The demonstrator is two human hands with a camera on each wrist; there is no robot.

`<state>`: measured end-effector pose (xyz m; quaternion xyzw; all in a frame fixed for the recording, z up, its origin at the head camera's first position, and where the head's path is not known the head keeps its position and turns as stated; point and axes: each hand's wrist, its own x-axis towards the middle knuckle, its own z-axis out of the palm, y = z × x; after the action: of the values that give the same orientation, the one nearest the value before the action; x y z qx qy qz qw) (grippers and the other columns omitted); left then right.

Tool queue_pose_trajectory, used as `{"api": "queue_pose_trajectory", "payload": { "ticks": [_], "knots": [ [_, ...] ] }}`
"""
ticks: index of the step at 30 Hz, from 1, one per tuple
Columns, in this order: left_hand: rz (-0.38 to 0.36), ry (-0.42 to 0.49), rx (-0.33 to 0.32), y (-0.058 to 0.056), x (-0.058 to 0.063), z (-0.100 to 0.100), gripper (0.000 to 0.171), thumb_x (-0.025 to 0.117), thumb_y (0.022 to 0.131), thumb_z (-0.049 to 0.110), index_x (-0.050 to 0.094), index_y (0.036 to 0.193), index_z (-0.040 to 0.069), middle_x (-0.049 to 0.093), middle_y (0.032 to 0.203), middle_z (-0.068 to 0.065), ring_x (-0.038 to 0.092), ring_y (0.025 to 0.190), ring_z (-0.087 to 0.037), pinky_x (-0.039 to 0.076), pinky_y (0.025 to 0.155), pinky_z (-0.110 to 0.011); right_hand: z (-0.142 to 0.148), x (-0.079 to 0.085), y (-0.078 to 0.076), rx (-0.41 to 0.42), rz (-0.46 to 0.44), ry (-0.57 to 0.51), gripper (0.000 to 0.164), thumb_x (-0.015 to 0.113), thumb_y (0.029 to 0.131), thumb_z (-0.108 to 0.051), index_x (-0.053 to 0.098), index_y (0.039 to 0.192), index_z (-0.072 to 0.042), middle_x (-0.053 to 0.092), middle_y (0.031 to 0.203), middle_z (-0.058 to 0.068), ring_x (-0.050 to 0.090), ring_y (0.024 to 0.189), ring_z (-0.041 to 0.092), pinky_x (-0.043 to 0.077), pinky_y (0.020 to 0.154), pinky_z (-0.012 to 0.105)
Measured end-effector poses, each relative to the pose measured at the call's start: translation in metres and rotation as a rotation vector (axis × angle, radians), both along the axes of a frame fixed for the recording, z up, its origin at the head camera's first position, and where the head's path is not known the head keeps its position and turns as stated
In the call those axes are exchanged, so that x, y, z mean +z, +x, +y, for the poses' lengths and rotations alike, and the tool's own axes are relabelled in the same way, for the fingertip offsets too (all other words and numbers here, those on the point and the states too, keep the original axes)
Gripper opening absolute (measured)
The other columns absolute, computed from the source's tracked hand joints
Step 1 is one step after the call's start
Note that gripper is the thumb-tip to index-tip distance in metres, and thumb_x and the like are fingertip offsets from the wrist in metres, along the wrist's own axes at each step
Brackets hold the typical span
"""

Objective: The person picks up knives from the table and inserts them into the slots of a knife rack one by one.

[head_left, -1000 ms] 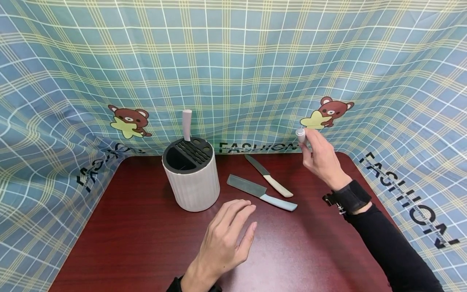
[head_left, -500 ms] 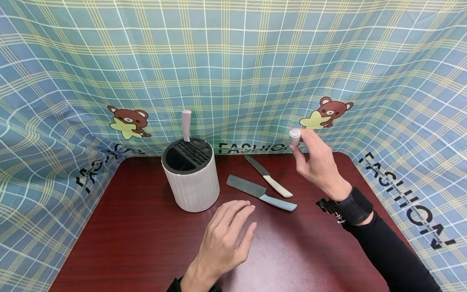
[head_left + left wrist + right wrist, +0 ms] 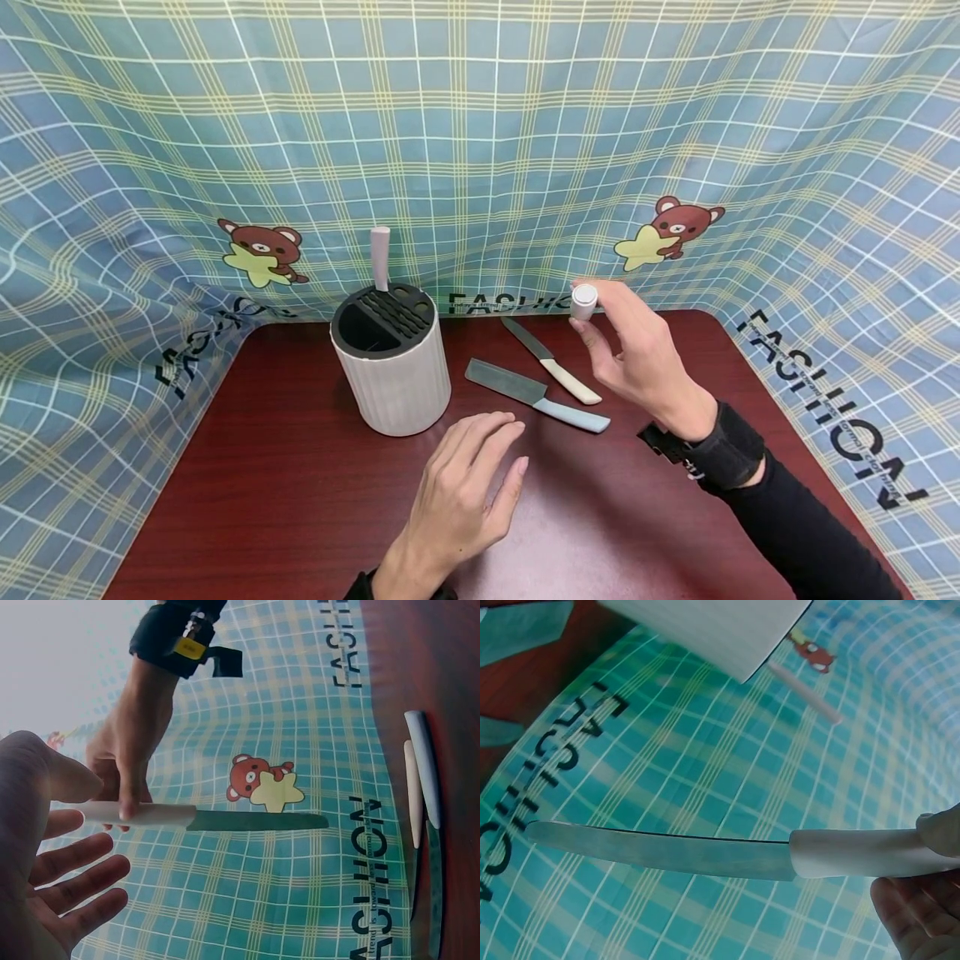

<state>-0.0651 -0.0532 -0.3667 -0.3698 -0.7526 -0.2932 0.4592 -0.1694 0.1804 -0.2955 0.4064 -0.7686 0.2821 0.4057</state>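
Note:
My right hand (image 3: 637,350) pinches the white handle of a knife (image 3: 660,851) between thumb and fingers, above the back right of the table. In the head view only the handle's end shows; the right wrist view shows its long blade pointing down toward the table. My left hand (image 3: 461,492) hovers near the front middle with relaxed fingers and holds nothing. Left of centre stands a white ribbed knife holder (image 3: 397,387) with a black slotted top, and one pinkish knife handle (image 3: 381,258) rises from it. A blue-handled cleaver (image 3: 510,383) and a cream-handled knife (image 3: 570,381) lie between the hands.
The dark red wooden table (image 3: 277,483) is enclosed at the back and sides by a blue plaid cloth (image 3: 480,150) with printed bears. The loose blades point left toward the holder.
My right hand has moved left and a little nearer with the knife, whose handle end now faces the head camera more. My left hand, the holder and the lying knives stay put.

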Motion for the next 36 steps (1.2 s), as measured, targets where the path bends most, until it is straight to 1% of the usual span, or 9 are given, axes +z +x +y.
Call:
{"api": "queue_pose_trajectory", "payload": {
  "ticks": [3, 6, 9, 15, 19, 25, 27, 31, 36],
  "knots": [
    [0.0, 0.002, 0.001, 0.001, 0.001, 0.0, 0.026, 0.06, 0.096, 0.015, 0.07, 0.114, 0.0, 0.069, 0.114, -0.012, 0.067, 0.101, -0.025, 0.054, 0.088, -0.035, -0.006, 0.001, 0.006, 0.036, 0.007, -0.01, 0.031, 0.067, 0.095, -0.003, 0.061, 0.123, 0.008, 0.067, 0.116, 0.021, 0.065, 0.107, 0.029, 0.045, 0.105, 0.019],
    [-0.001, 0.003, -0.005, 0.001, 0.001, 0.001, 0.026, 0.061, 0.095, 0.014, 0.069, 0.115, 0.0, 0.069, 0.114, -0.012, 0.067, 0.101, -0.025, 0.054, 0.089, -0.035, -0.01, 0.002, 0.013, 0.062, 0.011, -0.012, 0.031, 0.062, 0.1, -0.013, 0.062, 0.123, 0.009, 0.068, 0.115, 0.022, 0.065, 0.106, 0.028, 0.045, 0.106, 0.019],
    [-0.002, 0.008, -0.013, 0.001, 0.002, 0.001, 0.026, 0.062, 0.094, 0.013, 0.069, 0.116, -0.001, 0.069, 0.115, -0.013, 0.067, 0.102, -0.025, 0.055, 0.09, -0.034, -0.016, 0.004, 0.02, 0.094, 0.016, -0.013, 0.032, 0.061, 0.102, -0.016, 0.063, 0.121, 0.009, 0.068, 0.115, 0.021, 0.064, 0.104, 0.026, 0.046, 0.105, 0.019],
    [0.012, 0.018, -0.023, 0.001, 0.003, 0.002, 0.026, 0.063, 0.092, 0.012, 0.069, 0.114, -0.002, 0.069, 0.115, -0.014, 0.067, 0.101, -0.025, 0.054, 0.088, -0.034, -0.025, 0.006, 0.034, 0.142, 0.047, -0.001, 0.03, 0.061, 0.101, -0.014, 0.064, 0.119, 0.011, 0.069, 0.113, 0.02, 0.065, 0.103, 0.024, 0.048, 0.104, 0.021],
    [0.021, 0.022, -0.027, 0.001, 0.004, 0.002, 0.026, 0.065, 0.09, 0.01, 0.068, 0.113, -0.003, 0.069, 0.114, -0.014, 0.067, 0.099, -0.025, 0.054, 0.087, -0.034, -0.03, 0.007, 0.044, 0.165, 0.058, -0.008, 0.031, 0.061, 0.101, -0.015, 0.064, 0.119, 0.011, 0.069, 0.112, 0.019, 0.065, 0.102, 0.023, 0.049, 0.102, 0.021],
    [0.024, 0.034, -0.025, 0.001, 0.006, 0.002, 0.024, 0.059, 0.096, 0.013, 0.068, 0.112, -0.003, 0.068, 0.11, -0.013, 0.066, 0.096, -0.024, 0.053, 0.084, -0.034, -0.039, 0.007, 0.054, 0.216, 0.076, -0.024, 0.031, 0.061, 0.101, -0.014, 0.064, 0.117, 0.012, 0.069, 0.109, 0.018, 0.065, 0.097, 0.021, 0.052, 0.095, 0.021],
    [0.027, 0.039, -0.023, 0.001, 0.006, 0.002, 0.024, 0.058, 0.096, 0.014, 0.067, 0.11, -0.003, 0.068, 0.107, -0.012, 0.065, 0.093, -0.024, 0.053, 0.083, -0.033, -0.042, 0.007, 0.057, 0.232, 0.08, -0.025, 0.03, 0.061, 0.101, -0.013, 0.064, 0.117, 0.012, 0.069, 0.109, 0.018, 0.066, 0.098, 0.021, 0.053, 0.095, 0.021],
    [0.029, 0.052, -0.021, 0.001, 0.007, 0.001, 0.021, 0.062, 0.094, 0.012, 0.067, 0.108, -0.003, 0.067, 0.103, -0.012, 0.063, 0.09, -0.024, 0.052, 0.081, -0.033, -0.047, 0.006, 0.064, 0.279, 0.087, -0.027, 0.027, 0.061, 0.1, -0.01, 0.063, 0.114, 0.013, 0.068, 0.109, 0.019, 0.066, 0.099, 0.024, 0.053, 0.098, 0.023],
    [0.042, 0.068, -0.025, 0.001, 0.008, -0.001, 0.021, 0.064, 0.091, 0.01, 0.066, 0.106, -0.005, 0.066, 0.101, -0.013, 0.063, 0.09, -0.024, 0.053, 0.081, -0.032, -0.055, 0.004, 0.071, 0.343, 0.118, -0.03, 0.024, 0.062, 0.098, -0.005, 0.063, 0.112, 0.014, 0.068, 0.107, 0.019, 0.066, 0.099, 0.025, 0.055, 0.095, 0.027]
  ]
}}
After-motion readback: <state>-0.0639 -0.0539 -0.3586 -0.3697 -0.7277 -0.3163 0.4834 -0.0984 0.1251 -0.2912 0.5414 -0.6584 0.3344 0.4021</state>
